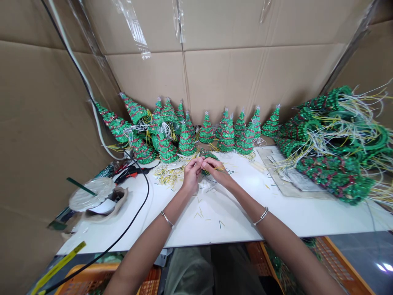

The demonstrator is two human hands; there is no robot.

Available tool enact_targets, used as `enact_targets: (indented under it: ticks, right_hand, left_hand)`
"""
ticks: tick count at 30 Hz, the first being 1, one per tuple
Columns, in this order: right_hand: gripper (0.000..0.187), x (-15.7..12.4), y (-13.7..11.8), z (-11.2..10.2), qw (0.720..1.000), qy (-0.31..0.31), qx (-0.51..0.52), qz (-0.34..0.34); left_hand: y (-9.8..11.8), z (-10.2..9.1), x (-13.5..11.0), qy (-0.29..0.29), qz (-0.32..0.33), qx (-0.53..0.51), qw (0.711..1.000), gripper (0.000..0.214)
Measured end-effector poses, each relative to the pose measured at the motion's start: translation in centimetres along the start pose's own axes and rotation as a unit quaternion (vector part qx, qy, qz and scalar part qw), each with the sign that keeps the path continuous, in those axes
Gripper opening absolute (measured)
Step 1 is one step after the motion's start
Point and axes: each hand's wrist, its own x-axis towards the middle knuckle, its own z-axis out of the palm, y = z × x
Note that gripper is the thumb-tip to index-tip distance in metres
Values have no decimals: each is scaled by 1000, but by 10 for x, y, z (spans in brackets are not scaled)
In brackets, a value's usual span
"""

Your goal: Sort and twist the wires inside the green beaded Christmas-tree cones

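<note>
Both my hands meet over the middle of the white table (233,205). My left hand (192,174) is closed in a pinch, its fingertips against those of my right hand (215,170), which is pinched too. Thin yellow wires show by the right fingers; what the left fingertips hold is too small to make out. Just behind and under my hands lies a green tinsel Christmas tree (209,155), partly hidden by them. A pile of yellow and white wire scraps (167,174) is left of my left hand.
Several small tinsel trees (226,137) stand along the cardboard wall (227,78). At right, more trees (334,176) with loose wires are heaped on a board. At left are a red-and-black tool (130,174), a lidded container (92,194) and a black cable (138,213). Orange crates (92,274) sit below.
</note>
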Motion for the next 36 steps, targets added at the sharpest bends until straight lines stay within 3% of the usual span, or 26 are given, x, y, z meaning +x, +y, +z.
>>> enact_targets:
  ticks: [12,36]
  right_hand:
    - [31,0,0,0,999,23,17,-14]
    - [35,-1,-2,1,1000,24,17,-3]
  left_hand:
    - [3,-5,3,-16,82,116,990,38]
    - [4,-3,0,13,110,129,985,32]
